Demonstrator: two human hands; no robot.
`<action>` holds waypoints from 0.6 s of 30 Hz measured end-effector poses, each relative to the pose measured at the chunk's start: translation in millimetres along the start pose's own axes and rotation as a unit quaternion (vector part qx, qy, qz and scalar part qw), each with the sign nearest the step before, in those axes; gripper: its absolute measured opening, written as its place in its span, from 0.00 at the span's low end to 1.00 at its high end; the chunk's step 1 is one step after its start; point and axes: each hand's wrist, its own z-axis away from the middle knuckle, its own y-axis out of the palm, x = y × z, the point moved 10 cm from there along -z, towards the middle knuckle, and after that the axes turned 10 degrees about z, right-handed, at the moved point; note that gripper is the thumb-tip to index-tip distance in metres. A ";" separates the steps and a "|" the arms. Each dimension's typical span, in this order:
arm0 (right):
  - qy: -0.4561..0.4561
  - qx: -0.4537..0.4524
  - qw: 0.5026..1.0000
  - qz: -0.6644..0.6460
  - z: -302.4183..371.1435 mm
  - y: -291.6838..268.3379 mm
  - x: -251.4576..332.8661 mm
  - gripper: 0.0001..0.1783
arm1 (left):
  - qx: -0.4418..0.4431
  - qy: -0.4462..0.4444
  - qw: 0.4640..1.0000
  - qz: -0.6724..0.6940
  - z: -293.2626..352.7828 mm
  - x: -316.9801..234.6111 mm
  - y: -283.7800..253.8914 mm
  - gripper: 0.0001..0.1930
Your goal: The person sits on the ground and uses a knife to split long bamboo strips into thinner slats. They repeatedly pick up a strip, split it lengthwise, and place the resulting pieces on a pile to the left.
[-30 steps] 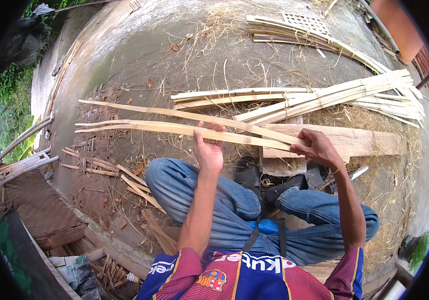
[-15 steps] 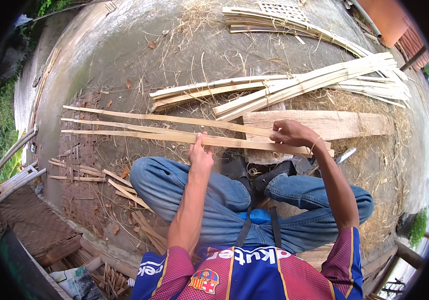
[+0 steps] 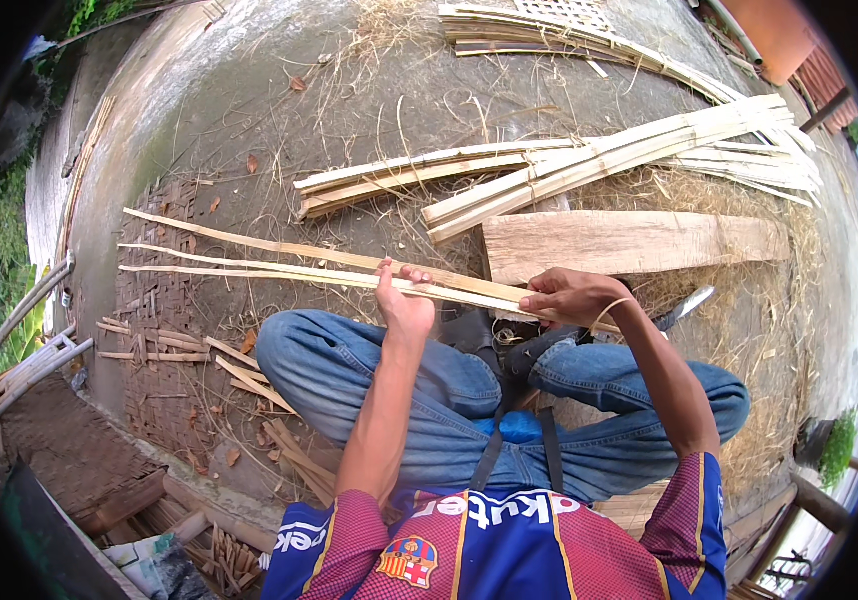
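From my end, I see the long bamboo strips (image 3: 289,246) held crosswise above the lap, their free tips fanned out to the left over a worn woven mat (image 3: 171,400). The left hand (image 3: 408,305) cradles them partway along, thumb and fingers loosely about them, probably so that the slender length doesn't sag. The right hand (image 3: 571,297) pinches them close together near the other end, which likely steadies the fan. I can't make out those right-hand ends well: fingers and wrist cover most of them. Three tips show, but I can't tell whether more strips lie stacked. Beside the right knee, a blade (image 3: 690,302) shows, its handle hard to make out; whatever props the wooden plank (image 3: 639,245) is mostly hidden.
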 end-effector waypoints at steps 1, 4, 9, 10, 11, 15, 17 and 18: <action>0.000 -0.015 1.000 0.006 1.9 -3.7 -0.1 0.26 | 0.007 0.012 1.000 -0.006 5.2 -0.4 6.2 0.10; 0.014 -0.055 0.994 0.091 10.4 -25.2 15.4 0.25 | -0.021 -0.021 0.996 -0.081 -3.8 -3.2 -12.0 0.11; -0.004 -0.122 0.987 0.108 1.9 -46.5 13.8 0.25 | -0.057 0.012 0.996 -0.063 -9.4 -2.0 -30.3 0.12; -0.007 -0.121 0.985 0.119 1.1 -47.9 18.4 0.25 | -0.049 0.023 0.996 -0.067 -15.1 -4.5 -36.7 0.12; -0.006 -0.121 0.984 0.127 1.0 -49.6 17.6 0.26 | -0.041 0.029 0.996 -0.073 -11.7 -3.3 -30.3 0.12; -0.057 -0.142 0.976 0.152 -1.8 -54.5 16.4 0.31 | 0.056 0.014 0.997 -0.053 -4.3 -0.5 0.4 0.14; -0.081 -0.152 0.968 0.181 2.3 -55.0 20.0 0.34 | 0.125 -0.032 0.991 -0.044 -6.4 -0.1 10.6 0.13; -0.071 -0.154 0.967 0.187 1.5 -55.5 13.7 0.35 | 0.100 -0.042 0.992 -0.064 2.9 6.9 14.2 0.12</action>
